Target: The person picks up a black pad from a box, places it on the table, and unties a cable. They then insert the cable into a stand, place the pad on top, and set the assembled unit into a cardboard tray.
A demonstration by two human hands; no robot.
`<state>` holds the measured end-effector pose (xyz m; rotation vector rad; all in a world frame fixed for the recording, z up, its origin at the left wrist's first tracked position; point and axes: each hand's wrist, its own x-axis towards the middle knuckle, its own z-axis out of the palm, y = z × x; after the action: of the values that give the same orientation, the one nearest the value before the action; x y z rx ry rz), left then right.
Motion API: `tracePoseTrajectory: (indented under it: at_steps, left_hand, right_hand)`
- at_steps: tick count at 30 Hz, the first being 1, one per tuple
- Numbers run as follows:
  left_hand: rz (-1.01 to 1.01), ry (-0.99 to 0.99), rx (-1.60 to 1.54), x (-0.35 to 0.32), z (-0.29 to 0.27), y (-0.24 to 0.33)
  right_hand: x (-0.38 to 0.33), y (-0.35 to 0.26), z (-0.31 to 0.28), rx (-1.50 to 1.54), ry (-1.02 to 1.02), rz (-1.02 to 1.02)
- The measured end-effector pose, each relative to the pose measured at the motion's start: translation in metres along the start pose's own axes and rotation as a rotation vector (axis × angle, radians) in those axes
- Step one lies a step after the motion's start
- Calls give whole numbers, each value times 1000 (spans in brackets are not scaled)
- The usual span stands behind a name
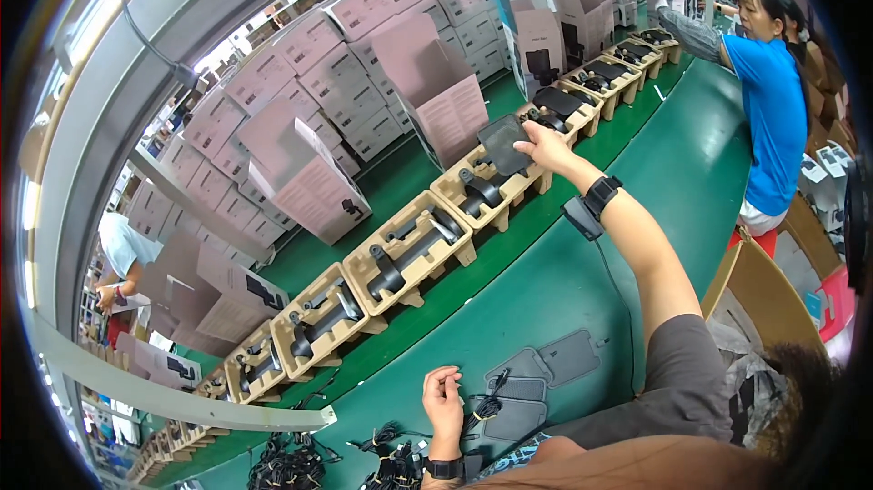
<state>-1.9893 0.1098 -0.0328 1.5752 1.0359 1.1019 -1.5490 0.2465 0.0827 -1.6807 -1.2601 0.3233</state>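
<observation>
My right hand [548, 150] reaches out over the row of trays and grips a thin, dark square pad [502, 145] by its right edge. The pad is tilted over a moulded pulp tray [444, 188] that holds a black stand part [480, 190]. Close to my body, my left hand [443, 410] hovers at the near side of the table with its fingers curled in, and nothing shows in them. Beside it sits a tied black cable [486, 410] on several flat dark pads [515, 419]. Another pad [571, 356] lies just beyond them.
More pulp trays with black parts [389, 272] line the green belt [400, 331]. Opened pink-grey boxes [318, 195] stand behind them, before stacked cartons [336, 81]. Heaped black cables [289, 463] lie at the near left. A co-worker in blue [773, 108] stands at the right; a metal frame [182, 399] crosses the left.
</observation>
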Motion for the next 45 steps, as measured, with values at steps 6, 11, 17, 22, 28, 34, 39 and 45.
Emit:
tracePoseTrajectory:
  at_steps: [6,11,17,22,28,34,39,45]
  left_hand:
    - [-18,2,-23,2,-1,1]
    - [22,-14,-9,5,-6,4]
    - [150,40,187,-3,-13,3]
    - [58,129,-75,-5,-17,-4]
    - [2,436,-707,13,-46,-10]
    - [-18,309,-574,12,-41,-3]
    - [129,29,-387,10,-56,25]
    - [-18,-502,-397,3,-71,37]
  right_hand:
    - [-3,-8,-12,-741,-46,-61]
    - [-27,-17,16,-841,234,-205]
    - [-123,-125,110,-390,-158,-487]
    - [-218,-217,173,-363,-562,-1019]
    - [-250,-231,160,-711,-1056,-901]
    - [-300,-177,161,-609,-1121,-932]
    - [-281,-191,132,-579,-713,-970]
    - [-270,-195,100,-329,-501,-719]
